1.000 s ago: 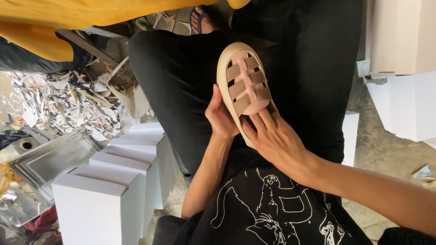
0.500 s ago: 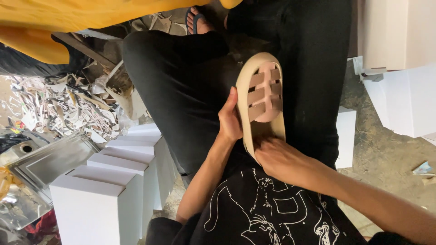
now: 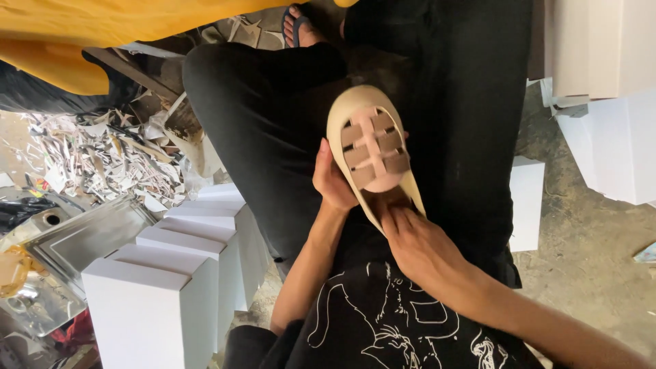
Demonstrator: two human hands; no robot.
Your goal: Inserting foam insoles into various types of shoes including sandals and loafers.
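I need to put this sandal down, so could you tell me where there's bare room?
Bare concrete floor lies right of your lap, between the small white box and the larger white boxes. On the left it is crowded: stacked white boxes, metal trays, paper scraps.
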